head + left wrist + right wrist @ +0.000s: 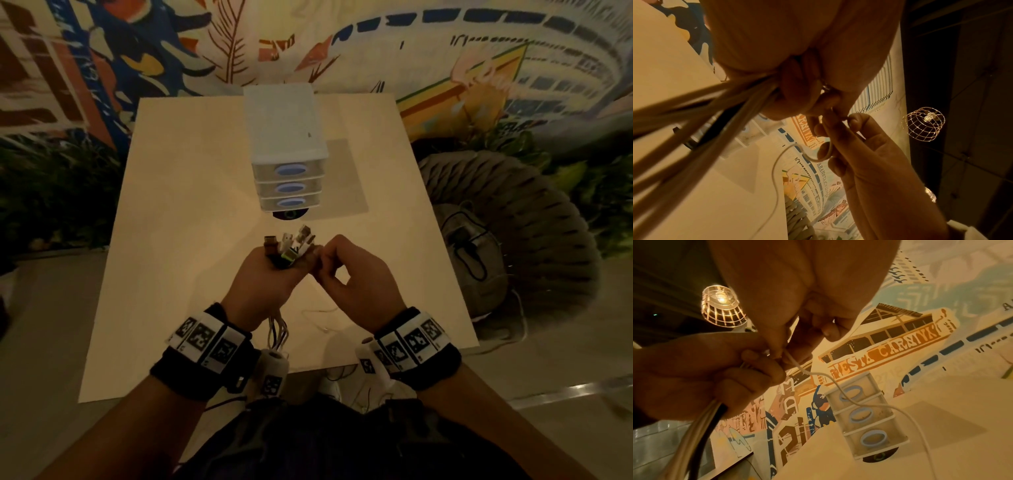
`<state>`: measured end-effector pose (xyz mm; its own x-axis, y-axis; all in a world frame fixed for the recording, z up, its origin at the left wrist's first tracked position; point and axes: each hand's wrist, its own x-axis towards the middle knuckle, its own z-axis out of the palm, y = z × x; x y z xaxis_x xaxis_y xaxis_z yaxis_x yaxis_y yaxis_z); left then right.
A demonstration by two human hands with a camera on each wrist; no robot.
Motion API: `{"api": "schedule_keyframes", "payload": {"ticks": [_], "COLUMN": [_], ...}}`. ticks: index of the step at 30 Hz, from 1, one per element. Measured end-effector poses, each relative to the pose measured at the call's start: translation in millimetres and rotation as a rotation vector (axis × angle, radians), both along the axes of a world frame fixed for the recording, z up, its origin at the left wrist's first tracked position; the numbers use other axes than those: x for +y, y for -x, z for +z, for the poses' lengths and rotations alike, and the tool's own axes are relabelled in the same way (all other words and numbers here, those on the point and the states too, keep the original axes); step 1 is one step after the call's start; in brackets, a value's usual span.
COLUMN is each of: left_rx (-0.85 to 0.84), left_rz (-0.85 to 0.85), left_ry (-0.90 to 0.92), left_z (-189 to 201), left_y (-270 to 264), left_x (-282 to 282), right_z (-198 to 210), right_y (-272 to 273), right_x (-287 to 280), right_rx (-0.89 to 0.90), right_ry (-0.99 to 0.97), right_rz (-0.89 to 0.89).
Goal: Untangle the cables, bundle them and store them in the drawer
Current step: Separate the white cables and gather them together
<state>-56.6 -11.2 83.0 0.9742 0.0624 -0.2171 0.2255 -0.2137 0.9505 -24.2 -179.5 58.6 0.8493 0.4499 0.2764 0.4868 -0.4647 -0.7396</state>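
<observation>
White cables [279, 329] bunch in my left grip [263, 277], fist tight; my right grip [346, 274] pinches one thin strand [840, 391]. Tugging hard could snag it.

The left hand [263, 274] covered the middle run of the cable bundle [278, 329]; only the plug ends above the fist and short lengths below the wrist showed in the head view. The plug types were too small to tell. In the left wrist view the bundle was blurred and cut off by the left edge. The thin white cable [840, 391] ran off the lower edge of the right wrist view, its far end unseen. The drawer unit [286, 137] hid most of a dark round object [289, 215] beneath it. The drawers' contents could not be made out.
</observation>
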Motion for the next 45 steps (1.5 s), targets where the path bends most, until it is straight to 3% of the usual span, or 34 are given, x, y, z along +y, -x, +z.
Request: {"api": "schedule_keyframes", "payload": {"ticks": [3, 9, 15, 18, 22, 31, 35, 40, 45], "left_rx": [0.035, -0.122, -0.083, -0.076, -0.102, -0.172, -0.116, -0.048, -0.041], "left_rz": [0.037, 0.180, 0.440, 0.478, 0.537, 0.514, 0.452, 0.402, 0.289], "left_ry": [0.088, 0.095, 0.267, 0.352, 0.432, 0.410, 0.590, 0.673, 0.614], "left_z": [0.1, 7.7, 7.2, 9.2, 8.0, 20.1, 31.0, 42.7, 46.9], "left_y": [1.7, 3.1, -6.9, -8.9, -8.3, -7.9, -4.8, -5.1, -2.6], "left_x": [-1.6, -10.3, 7.1, 19.3, 27.5, 20.6, 9.3, 9.6, 4.9], "right_z": [3.1, 4.2, -26.4, -40.1, -54.2, -88.0, -107.0, -150.4, -172.9], "right_y": [3.8, 5.1, -8.0, -7.0, -3.4, 40.0, 64.1, 80.0, 84.6], "right_x": [-0.6, 3.5, -17.0, -38.7, -68.5, -89.6, -74.8, -82.6, -105.6], "right_rx": [-0.035, 0.092, 0.238, 0.411, 0.438, 0.742, 0.834, 1.001, 1.011], "right_ry": [-0.034, -0.049, 0.196, 0.207, 0.292, 0.453, 0.538, 0.574, 0.561], "right_rz": [0.033, -0.005, 0.133, 0.118, 0.091, 0.095, 0.150, 0.163, 0.114]}}
